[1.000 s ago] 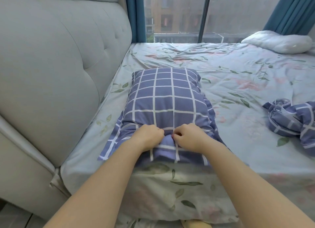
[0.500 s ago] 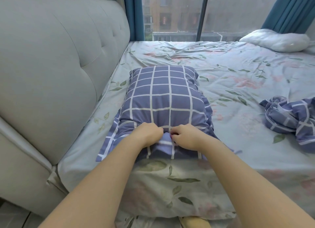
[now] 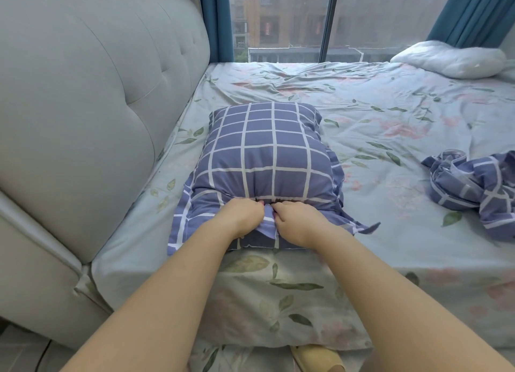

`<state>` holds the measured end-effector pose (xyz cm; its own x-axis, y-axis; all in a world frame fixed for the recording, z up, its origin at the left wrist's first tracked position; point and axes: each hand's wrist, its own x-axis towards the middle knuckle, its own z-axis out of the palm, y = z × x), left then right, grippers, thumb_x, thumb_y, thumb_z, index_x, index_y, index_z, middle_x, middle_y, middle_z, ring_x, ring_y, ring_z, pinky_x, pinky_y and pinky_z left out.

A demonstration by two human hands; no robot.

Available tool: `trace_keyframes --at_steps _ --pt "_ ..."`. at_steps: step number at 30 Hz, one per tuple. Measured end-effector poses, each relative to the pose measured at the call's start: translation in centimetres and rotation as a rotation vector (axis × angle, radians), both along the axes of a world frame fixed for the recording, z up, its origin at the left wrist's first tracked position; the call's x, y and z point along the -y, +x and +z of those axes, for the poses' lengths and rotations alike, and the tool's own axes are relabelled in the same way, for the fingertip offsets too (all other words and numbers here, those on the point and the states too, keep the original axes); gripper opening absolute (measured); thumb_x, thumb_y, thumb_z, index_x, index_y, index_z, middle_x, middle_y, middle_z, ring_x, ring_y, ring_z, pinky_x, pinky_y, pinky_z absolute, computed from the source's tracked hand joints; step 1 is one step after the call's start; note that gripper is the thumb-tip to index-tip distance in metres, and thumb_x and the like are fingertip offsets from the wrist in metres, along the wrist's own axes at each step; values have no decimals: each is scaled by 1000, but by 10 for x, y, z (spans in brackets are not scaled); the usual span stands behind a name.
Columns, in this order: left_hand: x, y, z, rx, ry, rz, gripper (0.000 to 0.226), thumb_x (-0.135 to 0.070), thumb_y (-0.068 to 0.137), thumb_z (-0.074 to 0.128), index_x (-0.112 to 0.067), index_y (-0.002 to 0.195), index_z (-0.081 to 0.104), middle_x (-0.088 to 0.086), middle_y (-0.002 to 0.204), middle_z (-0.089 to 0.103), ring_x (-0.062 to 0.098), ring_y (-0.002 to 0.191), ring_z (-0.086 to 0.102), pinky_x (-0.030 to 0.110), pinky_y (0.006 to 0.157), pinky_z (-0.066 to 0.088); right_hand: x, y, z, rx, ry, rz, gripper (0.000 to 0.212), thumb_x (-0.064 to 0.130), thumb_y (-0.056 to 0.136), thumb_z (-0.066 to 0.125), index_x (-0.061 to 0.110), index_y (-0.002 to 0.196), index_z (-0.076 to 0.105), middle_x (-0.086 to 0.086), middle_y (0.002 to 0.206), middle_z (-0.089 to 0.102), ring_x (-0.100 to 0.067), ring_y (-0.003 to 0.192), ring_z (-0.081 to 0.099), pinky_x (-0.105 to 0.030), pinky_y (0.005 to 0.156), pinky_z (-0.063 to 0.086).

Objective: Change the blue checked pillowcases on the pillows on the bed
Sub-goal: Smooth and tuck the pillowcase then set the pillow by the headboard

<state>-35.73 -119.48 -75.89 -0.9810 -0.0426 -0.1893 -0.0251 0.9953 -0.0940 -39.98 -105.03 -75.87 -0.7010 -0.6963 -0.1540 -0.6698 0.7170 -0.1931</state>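
A pillow in a blue checked pillowcase [image 3: 264, 154] lies on the bed [image 3: 390, 126] near its front edge, close to the headboard. My left hand [image 3: 242, 214] and my right hand [image 3: 296, 221] sit side by side at the case's near open end. Both have curled fingers that pinch the bunched fabric between them. A second blue checked pillowcase [image 3: 473, 188] lies crumpled on the sheet at the right. A bare white pillow [image 3: 448, 59] rests at the far right corner by the window.
A padded grey headboard [image 3: 92, 107] runs along the left. Behind the bed are a large window and teal curtains [image 3: 468, 12]. The floral sheet hangs over the bed's front edge. A yellow slipper [image 3: 315, 357] lies on the floor below.
The pillow's near end has bunched up more under my hands, which stay pinched together on the case's opening. The view has shifted slightly.
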Motion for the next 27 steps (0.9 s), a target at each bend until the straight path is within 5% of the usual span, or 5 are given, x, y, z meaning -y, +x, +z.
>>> trace_keyframes --at_steps 6,10,17,27 --pt "4 7 1 -59 -26 7 32 -3 100 31 -6 124 53 15 126 60 36 112 57 46 88 49 -3 6 10 -57 -149 -29 18 24 91 40 13 86 53 -11 98 66 -29 83 53 -35 67 41" --pt "5 7 9 -78 5 11 33 -14 104 29 -7 123 54 14 127 59 36 114 56 47 93 46 -4 5 14 -2 -222 -34 22 24 90 45 14 93 65 -8 92 67 -27 85 56 -33 67 43" --pt "9 -7 0 -74 -49 42 38 -3 103 27 -7 134 50 17 130 58 35 116 56 47 94 46 -1 -2 4 45 -147 11 35 22 100 32 12 116 62 -11 122 63 -31 105 54 -35 83 42" --pt "5 -2 -2 -172 68 123 33 -5 103 29 -4 128 52 18 129 56 38 116 54 47 90 46 -2 0 6 30 -171 21 33 24 101 32 9 116 57 -14 121 60 -32 106 54 -34 79 37"
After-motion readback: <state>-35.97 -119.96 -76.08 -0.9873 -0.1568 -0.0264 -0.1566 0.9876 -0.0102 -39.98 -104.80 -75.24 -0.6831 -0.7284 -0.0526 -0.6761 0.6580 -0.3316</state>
